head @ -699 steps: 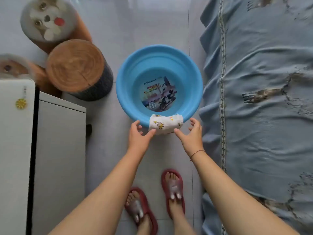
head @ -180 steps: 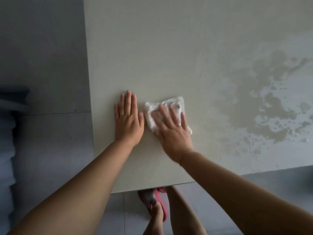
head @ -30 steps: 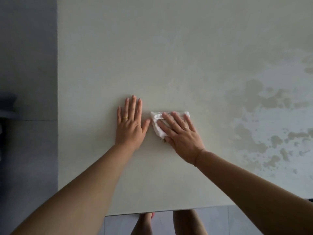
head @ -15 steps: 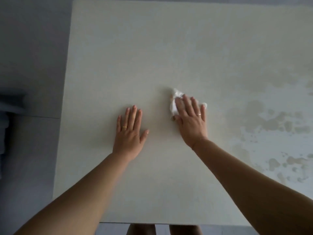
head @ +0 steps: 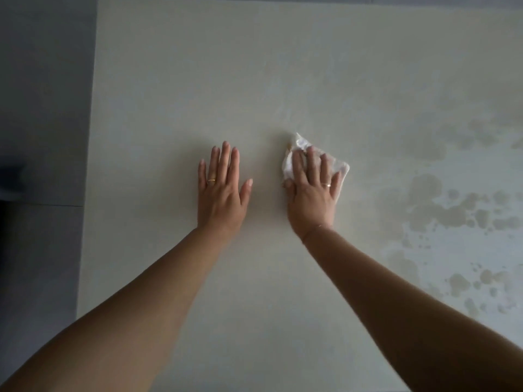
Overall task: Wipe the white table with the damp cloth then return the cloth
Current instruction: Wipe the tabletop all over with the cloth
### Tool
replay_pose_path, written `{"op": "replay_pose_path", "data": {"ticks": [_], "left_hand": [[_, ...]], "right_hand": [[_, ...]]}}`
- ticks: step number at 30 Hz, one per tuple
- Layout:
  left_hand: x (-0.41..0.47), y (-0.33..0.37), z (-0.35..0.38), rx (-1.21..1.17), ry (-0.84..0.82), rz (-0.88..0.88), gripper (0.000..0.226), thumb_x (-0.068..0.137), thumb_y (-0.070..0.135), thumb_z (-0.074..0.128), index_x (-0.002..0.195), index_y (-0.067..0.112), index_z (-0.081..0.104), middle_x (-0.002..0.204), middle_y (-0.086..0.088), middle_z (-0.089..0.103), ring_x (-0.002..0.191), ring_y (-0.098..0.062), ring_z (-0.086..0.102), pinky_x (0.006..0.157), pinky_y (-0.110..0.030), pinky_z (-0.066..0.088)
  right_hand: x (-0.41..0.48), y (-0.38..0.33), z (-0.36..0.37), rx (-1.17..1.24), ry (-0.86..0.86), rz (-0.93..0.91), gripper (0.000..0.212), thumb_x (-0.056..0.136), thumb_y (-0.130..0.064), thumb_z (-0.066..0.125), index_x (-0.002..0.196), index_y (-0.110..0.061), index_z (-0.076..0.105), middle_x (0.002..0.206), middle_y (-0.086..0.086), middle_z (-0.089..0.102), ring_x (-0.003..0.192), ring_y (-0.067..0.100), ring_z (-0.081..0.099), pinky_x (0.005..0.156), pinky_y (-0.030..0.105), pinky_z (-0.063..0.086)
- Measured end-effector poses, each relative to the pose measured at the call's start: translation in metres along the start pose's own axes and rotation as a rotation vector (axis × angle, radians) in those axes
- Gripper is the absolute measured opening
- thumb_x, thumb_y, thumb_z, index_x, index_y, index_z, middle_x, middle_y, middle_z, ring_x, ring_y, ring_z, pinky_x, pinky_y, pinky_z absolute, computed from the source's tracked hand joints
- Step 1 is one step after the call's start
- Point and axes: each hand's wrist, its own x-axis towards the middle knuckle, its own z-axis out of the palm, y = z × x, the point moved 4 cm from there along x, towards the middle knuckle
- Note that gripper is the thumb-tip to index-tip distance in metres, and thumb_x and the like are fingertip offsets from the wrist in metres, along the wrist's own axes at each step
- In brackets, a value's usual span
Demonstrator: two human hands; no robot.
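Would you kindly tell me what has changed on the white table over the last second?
The right hand, pressing the crumpled white damp cloth, slid it away from the left hand, further across the white table and rightward. Nothing was grasped or released. The left hand stays flat on it; the wet patches at right remain.

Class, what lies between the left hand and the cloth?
Only bare white table separates the left hand from the cloth, per the head view.

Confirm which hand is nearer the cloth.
Right. The right hand presses flat on the cloth; the left hand lies flat on the table, apart, to the cloth's left.
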Motion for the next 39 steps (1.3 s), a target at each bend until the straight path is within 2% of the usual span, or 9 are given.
{"op": "replay_pose_path", "data": {"ticks": [5,11,13,17,23,29,31,35,39], "left_hand": [[0.009,-0.01,0.008,0.024,-0.021,-0.022,0.059,0.096,0.033,0.034,0.147,0.005,0.025,0.155,-0.016,0.02,0.144,-0.031,0.018,0.116,-0.049,0.012],[0.008,-0.012,0.012,0.084,-0.055,-0.009,0.062,0.095,0.039,0.024,0.147,0.005,0.024,0.155,-0.015,0.023,0.143,-0.031,0.02,0.115,-0.048,0.014],[0.008,-0.012,0.012,0.111,-0.046,-0.014,0.06,0.096,0.039,0.025,0.146,0.004,0.028,0.153,-0.016,0.026,0.142,-0.032,0.024,0.114,-0.049,0.017],[0.007,-0.011,0.01,0.121,-0.058,-0.009,0.06,0.096,0.037,0.026,0.145,0.003,0.03,0.153,-0.017,0.027,0.141,-0.033,0.025,0.113,-0.05,0.019],[0.011,-0.009,0.003,0.017,-0.051,-0.023,0.062,0.093,0.039,0.027,0.146,0.005,0.03,0.154,-0.015,0.026,0.143,-0.032,0.023,0.114,-0.051,0.016],[0.059,-0.001,-0.016,-0.021,0.056,-0.021,0.06,0.094,0.035,0.026,0.145,0.004,0.031,0.154,-0.015,0.026,0.143,-0.032,0.022,0.115,-0.047,0.012],[0.08,0.001,-0.016,-0.008,0.056,0.015,0.061,0.095,0.038,0.025,0.146,0.006,0.028,0.155,-0.014,0.023,0.144,-0.03,0.019,0.116,-0.044,0.008],[0.099,-0.006,0.001,0.066,-0.026,0.07,0.067,0.096,0.048,0.022,0.149,0.008,0.016,0.158,-0.01,0.014,0.146,-0.026,0.01,0.117,-0.043,0.002],[0.098,-0.006,0.006,0.114,0.003,0.054,0.064,0.097,0.046,0.024,0.146,0.006,0.028,0.154,-0.013,0.026,0.143,-0.029,0.023,0.117,-0.048,0.015]], "right_hand": [[-0.015,-0.026,0.007,-0.035,-0.13,-0.445,0.053,0.098,-0.035,0.039,0.148,-0.029,0.023,0.157,-0.002,0.017,0.146,0.026,0.01,0.116,0.046,-0.002],[0.04,0.005,-0.008,0.031,0.029,0.033,0.053,0.098,-0.034,0.036,0.149,-0.029,0.02,0.158,-0.001,0.014,0.145,0.027,0.008,0.116,0.051,0.001],[0.028,-0.021,0.001,0.022,-0.007,-0.028,0.054,0.098,-0.036,0.035,0.149,-0.03,0.019,0.159,-0.003,0.012,0.146,0.027,0.005,0.116,0.052,-0.006],[0.025,-0.03,0.001,-0.032,-0.15,-0.459,0.053,0.098,-0.035,0.037,0.148,-0.03,0.021,0.158,-0.003,0.013,0.146,0.025,0.007,0.118,0.046,0.0],[0.082,0.004,-0.017,0.04,0.025,0.058,0.054,0.098,-0.032,0.036,0.149,-0.029,0.02,0.159,0.0,0.012,0.145,0.026,0.006,0.116,0.047,0.0],[0.064,-0.037,-0.003,-0.059,-0.143,-0.485,0.052,0.099,-0.039,0.032,0.149,-0.03,0.019,0.159,-0.004,0.012,0.146,0.023,0.006,0.116,0.043,-0.003],[0.091,-0.017,-0.01,-0.066,-0.097,-0.426,0.052,0.099,-0.038,0.033,0.149,-0.03,0.019,0.159,-0.002,0.012,0.146,0.022,0.007,0.116,0.041,-0.001],[0.125,-0.006,-0.017,0.03,0.05,0.012,0.052,0.098,-0.036,0.035,0.148,-0.031,0.02,0.159,-0.001,0.012,0.146,0.025,0.006,0.115,0.046,-0.003],[0.101,-0.055,-0.001,0.062,-0.024,-0.228,0.052,0.098,-0.035,0.037,0.148,-0.03,0.023,0.158,-0.002,0.015,0.146,0.026,0.005,0.114,0.044,-0.01]]}}
